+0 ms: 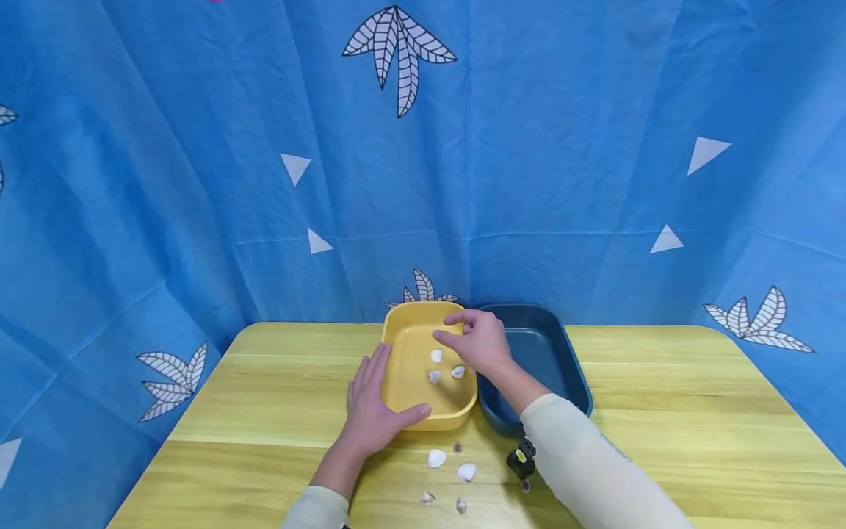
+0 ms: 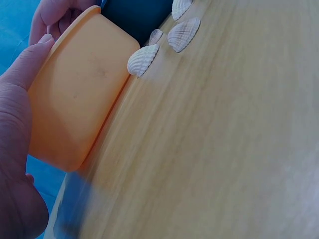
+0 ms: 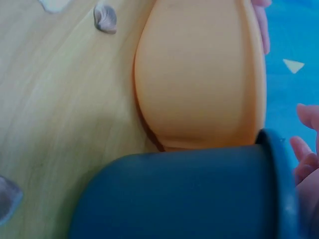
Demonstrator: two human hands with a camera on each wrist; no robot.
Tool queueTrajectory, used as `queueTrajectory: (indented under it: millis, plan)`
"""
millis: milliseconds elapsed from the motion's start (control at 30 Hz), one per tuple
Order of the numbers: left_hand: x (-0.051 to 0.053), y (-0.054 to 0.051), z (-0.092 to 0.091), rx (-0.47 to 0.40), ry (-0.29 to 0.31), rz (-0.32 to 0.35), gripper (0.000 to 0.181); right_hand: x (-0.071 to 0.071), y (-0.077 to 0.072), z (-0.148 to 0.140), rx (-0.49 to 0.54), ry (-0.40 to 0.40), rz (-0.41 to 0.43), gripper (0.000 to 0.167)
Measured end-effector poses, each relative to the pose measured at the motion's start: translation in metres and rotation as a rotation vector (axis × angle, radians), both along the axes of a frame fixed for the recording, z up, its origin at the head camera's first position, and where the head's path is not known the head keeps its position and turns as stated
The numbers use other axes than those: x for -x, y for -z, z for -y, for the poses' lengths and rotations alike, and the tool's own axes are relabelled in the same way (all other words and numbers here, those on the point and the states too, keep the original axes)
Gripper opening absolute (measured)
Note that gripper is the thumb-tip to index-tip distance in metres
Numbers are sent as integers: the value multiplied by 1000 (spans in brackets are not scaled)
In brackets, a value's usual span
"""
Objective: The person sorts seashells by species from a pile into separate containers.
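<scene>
In the head view, my left hand (image 1: 371, 411) lies against the yellow tray (image 1: 423, 424), fingers straight along its left side and thumb on the front rim. The left wrist view shows the left hand (image 2: 17, 114) at the tray's rim, thumb extended. Three pale shells, one of them a white shell (image 1: 436, 355), lie inside the tray. Above its right part hovers my right hand (image 1: 484, 344), thumb and forefinger apart with nothing visible between them. The right hand (image 3: 309, 154) shows only partly in the right wrist view, beyond the blue tray (image 3: 179, 191).
The dark blue tray (image 1: 580, 371) stands right beside the yellow one, under my right forearm. Several loose shells, such as a white shell (image 1: 436, 458), lie on the wooden table (image 1: 264, 411) in front. A blue patterned curtain (image 1: 555, 147) hangs behind.
</scene>
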State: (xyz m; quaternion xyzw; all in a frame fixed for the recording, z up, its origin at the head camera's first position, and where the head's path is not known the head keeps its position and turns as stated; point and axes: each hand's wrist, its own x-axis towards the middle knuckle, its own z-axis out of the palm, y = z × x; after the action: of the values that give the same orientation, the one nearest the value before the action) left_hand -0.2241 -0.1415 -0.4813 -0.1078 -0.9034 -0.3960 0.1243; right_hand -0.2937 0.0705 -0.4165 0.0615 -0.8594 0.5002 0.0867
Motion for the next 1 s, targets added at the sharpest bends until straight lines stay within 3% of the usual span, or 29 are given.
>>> queueTrajectory:
  millis: [367,733,1000]
  plan:
    - [0,-1,0,10,-5,10,118,-41,-14,-9,39,-74,-5,24]
    - [-1,-1,-1,15,-10,6,118,-85,-11,-23,7,-178,-50,20]
    - [0,0,0,25,-10,4,118,-112,1,-30,2,-239,-78,19]
